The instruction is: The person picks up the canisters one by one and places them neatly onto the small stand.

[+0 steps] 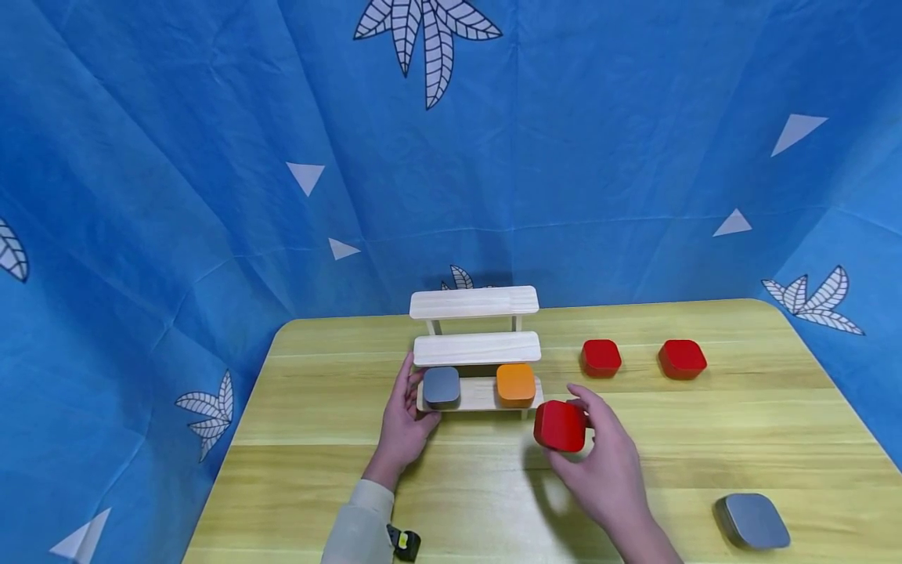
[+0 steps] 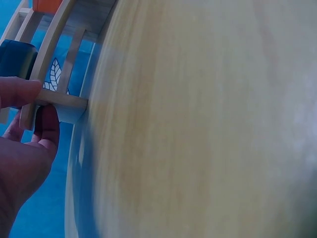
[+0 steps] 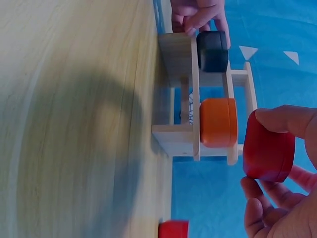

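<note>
A three-tier wooden shelf stands near the back of the table. On its lowest board sit a grey rounded box at the left and an orange rounded box at the right. My left hand grips the left end of that board, thumb in front and fingers curled beneath, as the left wrist view shows. With thumb and fingers my right hand holds a red rounded box in the air, just in front of the shelf's right end and apart from it.
Two more red boxes stand on the table right of the shelf. Another grey box lies at the front right. A blue patterned cloth hangs behind the wooden table.
</note>
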Demonstrator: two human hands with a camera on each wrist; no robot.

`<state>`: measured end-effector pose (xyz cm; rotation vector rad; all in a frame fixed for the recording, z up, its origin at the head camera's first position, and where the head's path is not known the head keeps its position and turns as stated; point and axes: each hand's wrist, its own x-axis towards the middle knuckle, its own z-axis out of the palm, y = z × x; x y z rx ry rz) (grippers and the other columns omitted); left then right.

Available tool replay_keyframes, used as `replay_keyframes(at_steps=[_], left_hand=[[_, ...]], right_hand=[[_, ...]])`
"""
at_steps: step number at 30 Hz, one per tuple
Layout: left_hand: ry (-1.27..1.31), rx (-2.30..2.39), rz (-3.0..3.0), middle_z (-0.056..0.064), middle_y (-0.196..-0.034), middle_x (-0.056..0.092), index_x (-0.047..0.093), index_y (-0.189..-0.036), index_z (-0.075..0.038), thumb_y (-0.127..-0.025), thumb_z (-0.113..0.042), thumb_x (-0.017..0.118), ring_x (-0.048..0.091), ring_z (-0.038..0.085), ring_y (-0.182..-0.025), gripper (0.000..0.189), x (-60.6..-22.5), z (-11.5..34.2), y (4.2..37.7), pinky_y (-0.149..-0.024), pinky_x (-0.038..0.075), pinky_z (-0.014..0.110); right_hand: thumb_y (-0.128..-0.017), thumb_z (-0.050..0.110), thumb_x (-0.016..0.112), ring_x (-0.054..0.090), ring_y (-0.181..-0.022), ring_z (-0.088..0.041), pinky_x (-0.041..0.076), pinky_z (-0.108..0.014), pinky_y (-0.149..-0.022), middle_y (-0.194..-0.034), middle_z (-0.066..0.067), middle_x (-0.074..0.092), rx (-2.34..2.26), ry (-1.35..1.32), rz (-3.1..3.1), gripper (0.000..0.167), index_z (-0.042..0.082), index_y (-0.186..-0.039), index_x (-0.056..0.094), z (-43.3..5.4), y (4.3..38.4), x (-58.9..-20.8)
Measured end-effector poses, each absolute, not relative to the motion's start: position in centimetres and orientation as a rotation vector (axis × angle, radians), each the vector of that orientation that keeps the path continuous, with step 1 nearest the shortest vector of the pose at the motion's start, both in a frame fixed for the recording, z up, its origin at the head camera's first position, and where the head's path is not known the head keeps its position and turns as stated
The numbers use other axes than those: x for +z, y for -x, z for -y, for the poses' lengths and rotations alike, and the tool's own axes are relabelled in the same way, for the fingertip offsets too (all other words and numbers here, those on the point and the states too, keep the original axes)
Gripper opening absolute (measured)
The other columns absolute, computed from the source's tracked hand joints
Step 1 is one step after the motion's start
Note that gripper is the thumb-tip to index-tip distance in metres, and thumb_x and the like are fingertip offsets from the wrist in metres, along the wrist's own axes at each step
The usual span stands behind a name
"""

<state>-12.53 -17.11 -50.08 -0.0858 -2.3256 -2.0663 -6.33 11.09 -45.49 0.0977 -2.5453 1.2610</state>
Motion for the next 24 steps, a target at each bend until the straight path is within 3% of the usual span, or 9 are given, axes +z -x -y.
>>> replay_keyframes(at_steps=[11,24], left_hand=[[0.101,-2.036,2.312,0.008,-0.147,0.046,0.017,-0.162,-0.026,-0.077,0.028,0.062,0.051,0.028,-0.121,0.110,-52.6,17.6,13.2,-0.096,0.047,0.039],[0.137,-2.022,2.301,0.010,-0.146,0.046,0.019,-0.161,-0.030,-0.076,0.029,0.061,0.052,0.029,-0.118,0.112,-52.6,17.6,13.0,-0.092,0.049,0.034]], right_hand=[[-0.056,0.001,0.095,0.061,-0.098,-0.027,0.053,-0.050,-0.075,-0.121,-0.010,0.063,1.274,-0.125,2.526,0.092,0.010,-0.137,0.052,-10.3,6.9,-45.7],[-0.058,0.002,0.095,0.061,-0.100,-0.026,0.053,-0.051,-0.079,-0.121,-0.009,0.064,1.291,-0.151,2.515,0.090,0.008,-0.137,0.053,-9.4,7.4,-45.8]])
